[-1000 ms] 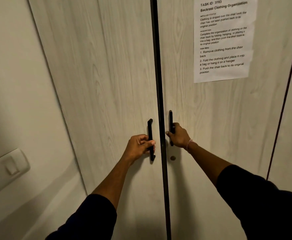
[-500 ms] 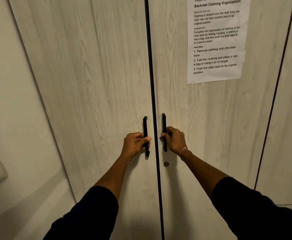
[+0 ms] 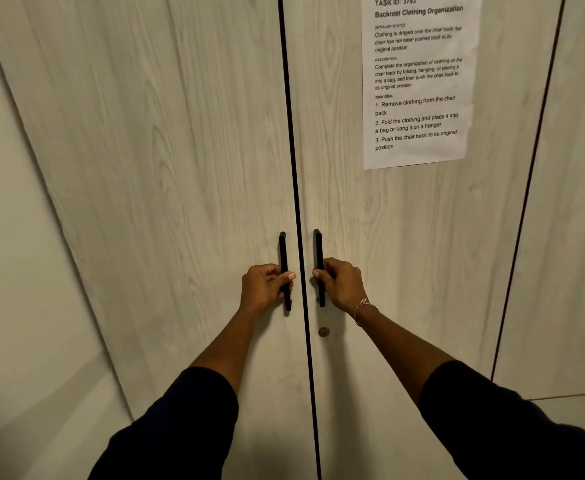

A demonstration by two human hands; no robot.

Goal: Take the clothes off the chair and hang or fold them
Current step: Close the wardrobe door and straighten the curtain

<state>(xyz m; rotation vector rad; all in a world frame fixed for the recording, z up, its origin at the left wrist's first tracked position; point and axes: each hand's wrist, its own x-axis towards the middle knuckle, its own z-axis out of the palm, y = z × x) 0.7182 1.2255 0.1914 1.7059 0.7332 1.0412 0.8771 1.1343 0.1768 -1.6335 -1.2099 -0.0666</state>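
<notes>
A pale wood-grain wardrobe fills the view, its left door point(image 3: 180, 202) and right door point(image 3: 405, 254) closed with a thin dark gap between them. My left hand point(image 3: 265, 285) grips the black vertical left door handle point(image 3: 283, 247). My right hand point(image 3: 341, 284) grips the matching right door handle point(image 3: 318, 244); a thin bracelet circles that wrist. No chair and no clothes are in view.
A printed task sheet point(image 3: 419, 81) is stuck on the right door. A small round keyhole point(image 3: 323, 331) sits under the right handle. A plain wall point(image 3: 24, 306) runs along the left; another wardrobe panel point(image 3: 578, 237) stands at the right.
The view has shifted left and slightly closer, so the wall switch has left the frame. My right hand has closed fully around its handle. The doors stay closed.
</notes>
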